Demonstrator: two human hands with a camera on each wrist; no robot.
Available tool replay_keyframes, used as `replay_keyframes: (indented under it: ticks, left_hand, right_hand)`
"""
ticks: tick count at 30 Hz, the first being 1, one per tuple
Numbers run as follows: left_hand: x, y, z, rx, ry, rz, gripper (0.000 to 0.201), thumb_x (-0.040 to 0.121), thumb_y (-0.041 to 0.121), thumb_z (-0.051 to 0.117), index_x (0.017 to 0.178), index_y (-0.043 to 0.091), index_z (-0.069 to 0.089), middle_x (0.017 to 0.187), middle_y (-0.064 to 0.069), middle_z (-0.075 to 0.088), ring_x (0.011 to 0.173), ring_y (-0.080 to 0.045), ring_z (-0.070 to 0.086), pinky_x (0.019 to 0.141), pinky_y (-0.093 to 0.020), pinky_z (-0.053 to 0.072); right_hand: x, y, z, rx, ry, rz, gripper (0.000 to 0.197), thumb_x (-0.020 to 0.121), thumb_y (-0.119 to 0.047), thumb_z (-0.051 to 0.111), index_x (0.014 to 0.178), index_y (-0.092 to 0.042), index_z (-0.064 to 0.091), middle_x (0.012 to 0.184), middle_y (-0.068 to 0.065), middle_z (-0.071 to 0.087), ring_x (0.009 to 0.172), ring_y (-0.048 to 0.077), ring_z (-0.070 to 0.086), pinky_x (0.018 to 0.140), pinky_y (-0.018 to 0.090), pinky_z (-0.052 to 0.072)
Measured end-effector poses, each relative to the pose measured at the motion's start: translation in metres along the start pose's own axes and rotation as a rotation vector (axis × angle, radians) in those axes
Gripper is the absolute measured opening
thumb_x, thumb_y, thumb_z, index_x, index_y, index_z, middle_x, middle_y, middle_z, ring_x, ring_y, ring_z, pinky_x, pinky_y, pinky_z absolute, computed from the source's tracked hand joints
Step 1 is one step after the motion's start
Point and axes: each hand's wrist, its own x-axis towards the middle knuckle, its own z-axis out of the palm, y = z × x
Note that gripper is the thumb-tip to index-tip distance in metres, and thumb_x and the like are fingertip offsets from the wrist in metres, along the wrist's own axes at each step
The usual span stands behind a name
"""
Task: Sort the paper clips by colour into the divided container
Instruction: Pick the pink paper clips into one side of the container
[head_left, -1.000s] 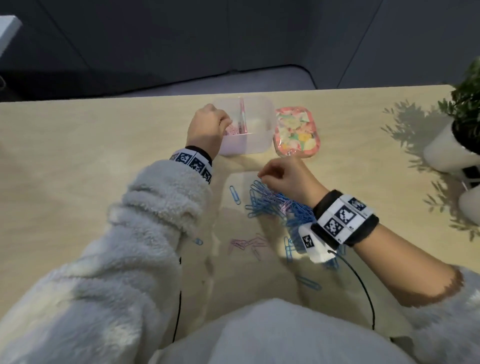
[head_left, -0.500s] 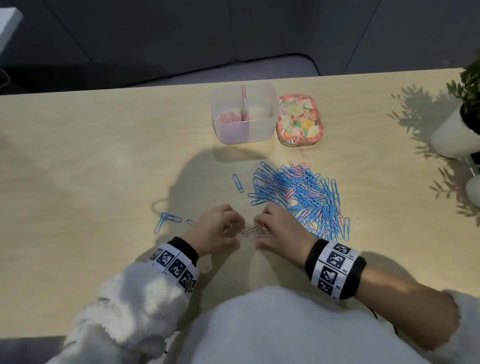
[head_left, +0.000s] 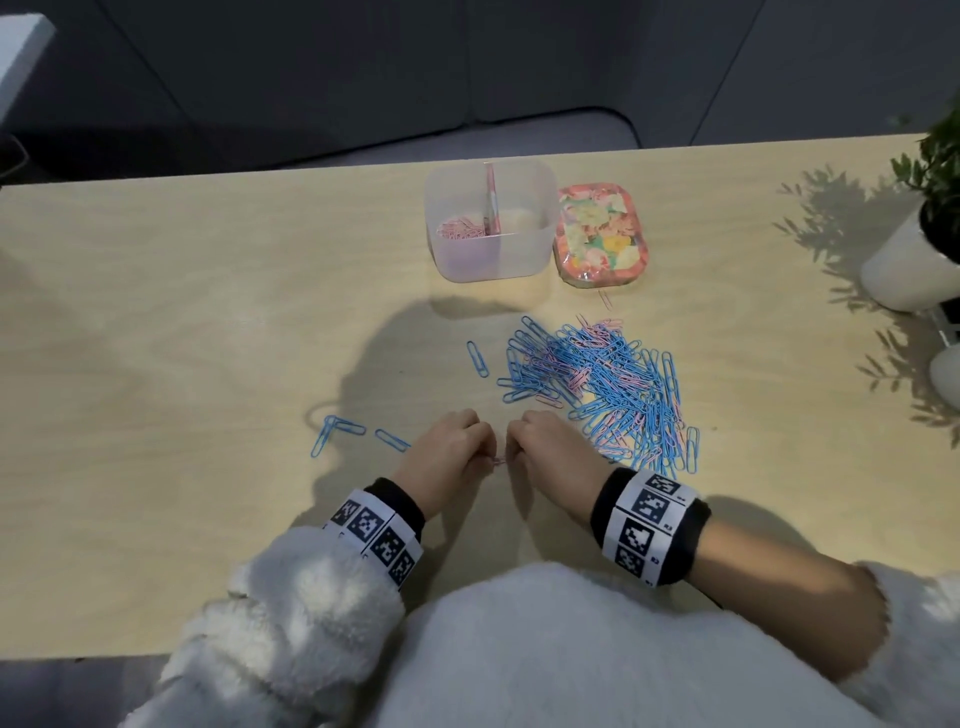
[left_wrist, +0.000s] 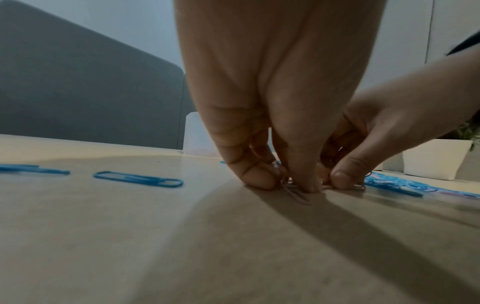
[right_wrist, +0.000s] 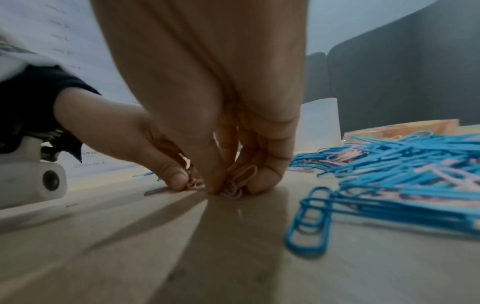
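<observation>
The divided container (head_left: 491, 228), a translucent plastic tub with rounded corners and a pink wall down its middle, stands toward the far edge of the surface (head_left: 182, 322). Its left compartment holds a small bunch of pink clips (head_left: 460, 228); whether anything lies in the right compartment cannot be told. Touching or just beside its right wall lies a flat rounded lid (head_left: 601, 235) with a glossy flower print.

Nearer the person and a little to the right, the main pile of paper clips (head_left: 602, 382) sprawls loose, thin coated wire, mostly blue with pink ones tangled through. One blue clip (head_left: 478, 358) lies alone just left of the pile. Further left, near the left hand, a pair of blue clips (head_left: 335, 430) forms a V and another blue clip (head_left: 392, 439) lies beside it.

Just in front of the pile, toward the near edge, both hands press fingertips down on the surface with a few small pink clips (right_wrist: 237, 185) between them. The left hand (head_left: 447, 452) has thumb and fingers curled, pinching pink clips against the wood. The right hand (head_left: 553, 447) does likewise, with looped pink wire showing between its thumb and fingers.

The pale, smooth wood-grain surface lies open on its whole left half and along the near edge. At the right edge stand white plant pots (head_left: 906, 267), casting leaf shadows. Fleecy white sleeves (head_left: 291, 613) cover the near edge.
</observation>
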Motion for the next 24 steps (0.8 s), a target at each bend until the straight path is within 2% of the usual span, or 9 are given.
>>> replay_keyframes:
  ticks: [4,5,8,11,15,17,20,21,24]
  left_hand:
    - [-0.002,-0.002,0.001,0.024,0.021,0.002,0.016,0.081,0.017,0.051,0.082,0.004,0.06,0.086,-0.016,0.059,0.083,-0.033,0.055,0.073,-0.038,0.041]
    - [-0.002,-0.004,-0.001,0.011,0.016,-0.011,0.013,0.08,0.014,0.053,0.082,0.004,0.06,0.085,-0.016,0.059,0.082,-0.033,0.056,0.073,-0.038,0.04]
    - [-0.005,-0.013,-0.01,-0.078,0.032,-0.072,0.008,0.077,0.005,0.06,0.085,0.004,0.06,0.086,-0.012,0.062,0.082,-0.029,0.057,0.076,-0.039,0.044]
    - [-0.01,-0.019,-0.015,-0.155,0.062,-0.108,0.011,0.08,0.011,0.06,0.09,0.008,0.061,0.088,-0.009,0.063,0.084,-0.024,0.057,0.079,-0.035,0.044]
    - [-0.012,-0.02,-0.023,-0.212,0.071,-0.119,0.029,0.077,0.029,0.047,0.092,0.011,0.065,0.09,-0.007,0.059,0.082,-0.015,0.052,0.075,-0.025,0.039]
    - [-0.015,-0.021,-0.026,-0.202,0.055,-0.089,0.026,0.08,0.028,0.049,0.091,0.012,0.064,0.091,-0.003,0.057,0.081,-0.011,0.049,0.073,-0.022,0.038]
    - [-0.018,-0.024,-0.027,-0.13,0.018,-0.019,0.011,0.086,0.019,0.057,0.092,0.015,0.065,0.096,-0.002,0.06,0.083,-0.011,0.052,0.071,-0.015,0.035]
    - [-0.019,-0.023,-0.025,-0.108,0.006,0.012,0.011,0.086,0.019,0.058,0.092,0.015,0.066,0.097,-0.002,0.061,0.085,-0.013,0.054,0.071,-0.014,0.034]
    - [-0.021,-0.021,-0.028,-0.075,-0.059,0.075,0.027,0.082,0.033,0.048,0.087,0.015,0.067,0.096,-0.004,0.064,0.091,-0.018,0.056,0.078,-0.021,0.041]
  right_hand:
    - [0.001,0.001,0.007,-0.091,-0.022,-0.026,0.024,0.085,0.004,0.045,0.105,-0.007,0.052,0.111,0.013,0.052,0.107,0.029,0.046,0.087,0.036,0.039]
    - [0.002,0.002,0.006,-0.078,-0.03,-0.032,0.024,0.085,0.004,0.046,0.104,-0.007,0.053,0.111,0.013,0.052,0.106,0.029,0.047,0.086,0.035,0.038]
    - [0.008,0.008,-0.013,0.136,-0.097,0.014,0.016,0.084,0.002,0.049,0.095,-0.005,0.059,0.102,0.011,0.059,0.094,0.023,0.053,0.073,0.025,0.035]
    - [0.023,0.007,-0.054,0.325,-0.109,0.003,0.013,0.084,0.0,0.052,0.085,-0.01,0.059,0.086,0.006,0.061,0.079,0.016,0.052,0.064,0.022,0.034]
    - [0.069,0.001,-0.121,0.413,0.089,-0.013,0.018,0.085,-0.003,0.056,0.07,-0.014,0.055,0.064,-0.003,0.054,0.056,0.008,0.049,0.054,0.015,0.04]
    - [0.099,-0.002,-0.147,0.449,0.232,0.01,0.028,0.081,0.0,0.055,0.06,-0.017,0.05,0.06,-0.002,0.053,0.054,0.008,0.048,0.054,0.022,0.041]
    - [0.137,-0.01,-0.172,0.511,0.381,0.062,0.031,0.08,0.003,0.051,0.057,-0.018,0.05,0.06,-0.005,0.053,0.05,0.003,0.051,0.048,0.014,0.041]
    - [0.145,-0.013,-0.175,0.529,0.42,0.079,0.03,0.08,0.003,0.051,0.057,-0.016,0.051,0.062,-0.004,0.055,0.05,0.004,0.054,0.049,0.015,0.044]
    - [0.169,-0.02,-0.178,0.493,0.524,0.125,0.02,0.079,0.0,0.053,0.063,-0.008,0.061,0.075,0.003,0.062,0.073,0.015,0.059,0.072,0.025,0.05]
